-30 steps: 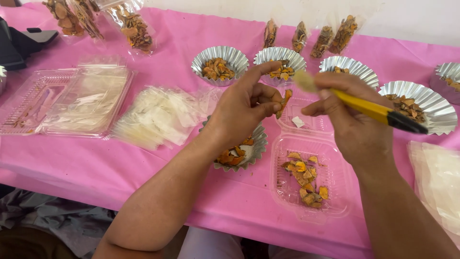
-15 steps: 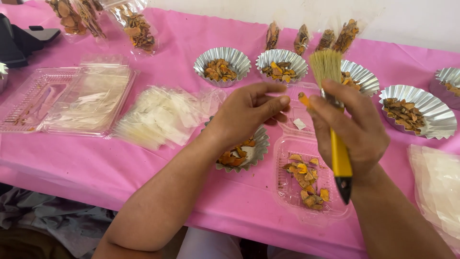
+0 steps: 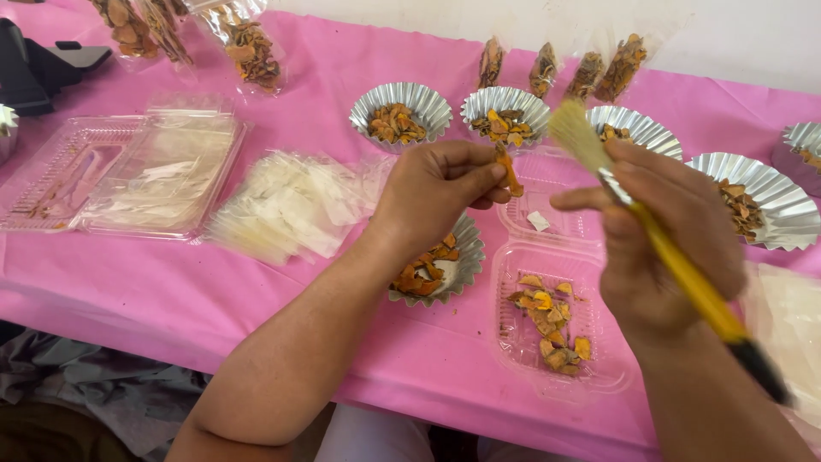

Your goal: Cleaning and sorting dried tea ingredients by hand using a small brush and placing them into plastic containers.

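Where the view begins nearest, a clear tray (image 3: 556, 338) of orange slices sits on the pink cloth. Right hand (image 3: 671, 248): closed around a yellow-handled brush (image 3: 650, 231), bristles upward. Left hand (image 3: 436, 192): fingertips pinching one dried orange slice (image 3: 509, 171) above a foil cup (image 3: 440, 269). Slice judged light, stiff, brittle; hold by its edges. Beyond: foil cups.

Row of fluted foil cups (image 3: 400, 109) runs along the far edge of the pink-clothed table (image 3: 171, 291). Stack of clear plastic lidded trays (image 3: 128, 171) sits left; pile of small clear bags (image 3: 291, 205) lies just right of it. Open clear clamshell box (image 3: 552, 316) near the front edge, another foil cup (image 3: 457, 265) beside its left.
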